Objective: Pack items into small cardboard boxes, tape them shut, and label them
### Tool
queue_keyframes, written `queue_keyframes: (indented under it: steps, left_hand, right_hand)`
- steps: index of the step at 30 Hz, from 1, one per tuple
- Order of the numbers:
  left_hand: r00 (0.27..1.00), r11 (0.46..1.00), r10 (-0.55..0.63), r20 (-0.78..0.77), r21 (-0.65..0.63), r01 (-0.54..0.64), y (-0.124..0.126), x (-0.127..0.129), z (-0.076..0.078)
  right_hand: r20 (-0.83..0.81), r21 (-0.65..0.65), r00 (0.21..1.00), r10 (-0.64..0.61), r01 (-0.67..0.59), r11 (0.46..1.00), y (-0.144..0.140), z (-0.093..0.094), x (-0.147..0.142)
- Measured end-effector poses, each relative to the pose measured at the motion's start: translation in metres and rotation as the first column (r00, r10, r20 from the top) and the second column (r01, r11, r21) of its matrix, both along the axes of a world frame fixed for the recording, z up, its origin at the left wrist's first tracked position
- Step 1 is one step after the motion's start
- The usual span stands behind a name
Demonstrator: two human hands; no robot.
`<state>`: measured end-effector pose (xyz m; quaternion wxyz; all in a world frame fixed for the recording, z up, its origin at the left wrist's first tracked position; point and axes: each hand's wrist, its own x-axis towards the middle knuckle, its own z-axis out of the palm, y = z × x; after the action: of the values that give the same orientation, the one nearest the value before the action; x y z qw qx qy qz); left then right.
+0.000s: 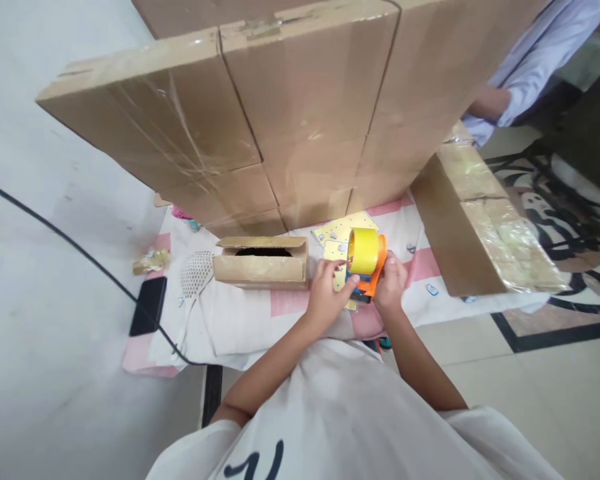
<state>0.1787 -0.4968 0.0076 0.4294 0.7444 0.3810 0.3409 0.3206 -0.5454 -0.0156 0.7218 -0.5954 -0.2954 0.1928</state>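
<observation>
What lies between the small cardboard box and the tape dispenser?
In the head view, the left hand, gripping the tape dispenser, and yellow patterned paper lie between that dispenser and the small cardboard box.

A black phone [149, 306] lies lower left; a black cable [80, 249] slants across the left; upper right, a co-worker's pale sleeve [535, 75].

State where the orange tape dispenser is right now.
In the head view, the orange tape dispenser is right of centre, held in the right hand with the left hand at its left side, right of the small cardboard box.
</observation>
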Motion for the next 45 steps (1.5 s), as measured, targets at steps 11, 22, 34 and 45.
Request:
queue_keyframes:
  steps: [11,22,34,45]
  left_hand:
    - [0.861,0.863,-0.478,0.173,-0.090,0.497,0.034,0.010,-0.004]
    - [0.987,0.953,-0.141,0.081,-0.258,0.157,-0.019,0.001,-0.028]
    - [0.973,0.956,-0.083,0.217,-0.258,0.139,-0.058,-0.006,-0.027]
    - [0.946,0.888,-0.261,0.191,-0.336,0.313,-0.091,0.000,-0.017]
  right_hand:
    - [-0.176,-0.026,0.896,0.407,-0.417,0.908,-0.022,0.000,-0.015]
    - [-0.162,0.121,0.907,0.390,-0.374,0.920,-0.027,0.020,-0.011]
    - [0.074,0.188,0.908,0.413,-0.419,0.888,-0.045,-0.013,-0.011]
    - [-0.003,0.284,0.970,0.245,-0.234,0.930,-0.055,0.009,0.015]
